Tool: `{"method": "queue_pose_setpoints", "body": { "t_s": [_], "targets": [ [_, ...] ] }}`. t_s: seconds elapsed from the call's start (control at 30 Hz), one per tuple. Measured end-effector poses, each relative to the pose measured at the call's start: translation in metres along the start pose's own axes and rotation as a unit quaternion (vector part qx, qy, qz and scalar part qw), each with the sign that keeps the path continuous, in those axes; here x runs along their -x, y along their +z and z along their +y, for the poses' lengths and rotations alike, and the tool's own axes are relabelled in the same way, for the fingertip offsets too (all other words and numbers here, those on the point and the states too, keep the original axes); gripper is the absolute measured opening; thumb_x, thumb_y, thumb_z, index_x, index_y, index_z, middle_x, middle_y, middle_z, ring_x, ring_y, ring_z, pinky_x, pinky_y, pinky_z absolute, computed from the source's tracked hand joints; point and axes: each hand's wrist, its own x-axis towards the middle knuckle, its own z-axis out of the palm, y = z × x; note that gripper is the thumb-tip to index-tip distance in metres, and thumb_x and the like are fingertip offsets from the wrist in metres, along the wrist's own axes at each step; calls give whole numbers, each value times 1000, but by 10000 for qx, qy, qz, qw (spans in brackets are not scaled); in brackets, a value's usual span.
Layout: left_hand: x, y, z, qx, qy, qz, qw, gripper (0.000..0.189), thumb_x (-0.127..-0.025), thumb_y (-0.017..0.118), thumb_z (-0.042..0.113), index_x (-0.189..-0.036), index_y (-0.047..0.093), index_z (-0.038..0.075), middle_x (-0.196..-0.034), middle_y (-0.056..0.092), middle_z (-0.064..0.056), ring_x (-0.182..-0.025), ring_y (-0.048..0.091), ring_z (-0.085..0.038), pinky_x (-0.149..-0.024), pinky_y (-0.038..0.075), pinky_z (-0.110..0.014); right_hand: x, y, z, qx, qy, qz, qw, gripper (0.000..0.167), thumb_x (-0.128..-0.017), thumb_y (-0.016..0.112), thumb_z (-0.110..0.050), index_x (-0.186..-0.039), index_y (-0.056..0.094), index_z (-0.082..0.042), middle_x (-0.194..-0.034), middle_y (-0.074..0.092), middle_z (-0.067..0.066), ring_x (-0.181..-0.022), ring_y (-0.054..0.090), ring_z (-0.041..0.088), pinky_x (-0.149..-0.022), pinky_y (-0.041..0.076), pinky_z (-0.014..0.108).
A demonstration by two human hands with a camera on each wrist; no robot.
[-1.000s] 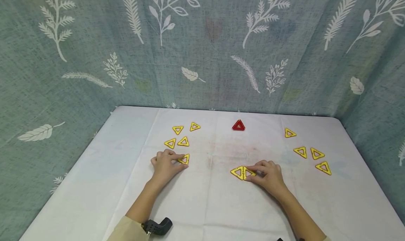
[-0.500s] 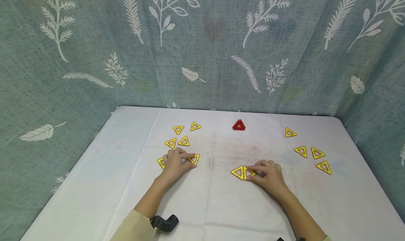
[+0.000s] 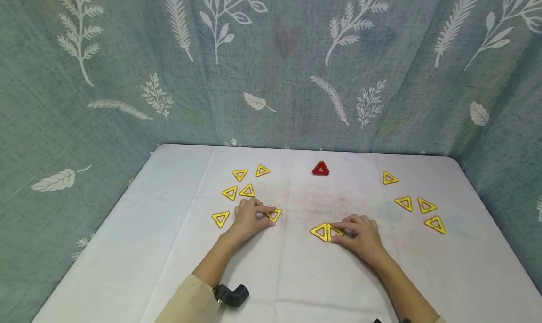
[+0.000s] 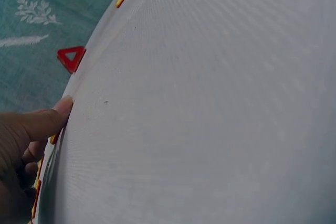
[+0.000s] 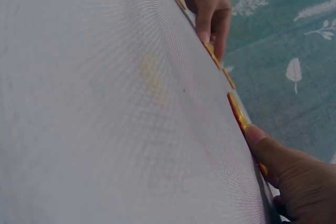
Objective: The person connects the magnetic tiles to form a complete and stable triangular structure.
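Note:
My left hand pinches a yellow triangular frame tile between thumb and fingers, low at the tabletop. In the left wrist view the thumb lies over that tile's edge. To the right, my right hand pinches another yellow triangle tile flat on the cloth. That tile stands edge to edge with a second yellow triangle, so the pair makes a diamond. A gap of bare cloth separates the left hand's tile from this pair. The right wrist view shows the right thumb pressing on the tile's edge.
Several yellow triangles, one of them a tile beside the left wrist, lie on the left. Several more, such as one tile, lie at the right. A red triangle sits at the back. Patterned curtain borders the white table.
My left hand has slid right with its yellow tile, toward the joined pair, uncovering another yellow triangle behind it. My right hand and its tiles have stayed in place.

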Motion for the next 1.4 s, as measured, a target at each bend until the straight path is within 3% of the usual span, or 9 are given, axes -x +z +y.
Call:
{"method": "queue_pose_setpoints", "body": {
  "t_s": [0.53, 0.87, 1.4],
  "targets": [
    [-14, 8, 16, 445, 349, -618, 9965, 36, -76, 79, 28, -111, 72, 22, -88, 50, 5, -82, 36, -16, -70, 31, -29, 1, 1, 3, 58, -166, 101, 9998, 33, -64, 85, -27, -95, 77, -20, -83, 58, -10, -79, 45, 11, -70, 24, 33],
    [-23, 14, 25, 294, 645, -1144, 9909, 38, -78, 77, 32, -114, 70, 26, -93, 54, 6, -83, 38, -14, -74, 27, -32, 0, 1, 3, 47, -203, 79, 9998, 33, -64, 85, -28, -95, 77, -20, -83, 59, -10, -77, 44, 9, -69, 24, 32],
    [-35, 27, 41, 315, 946, -1579, 9824, 38, -77, 77, 33, -114, 70, 32, -93, 53, 10, -86, 39, -12, -74, 25, -31, 1, 2, 3, 119, -136, 14, 9998, 33, -65, 85, -30, -95, 77, -21, -82, 58, -11, -77, 44, 9, -69, 25, 32]
  ]
}}
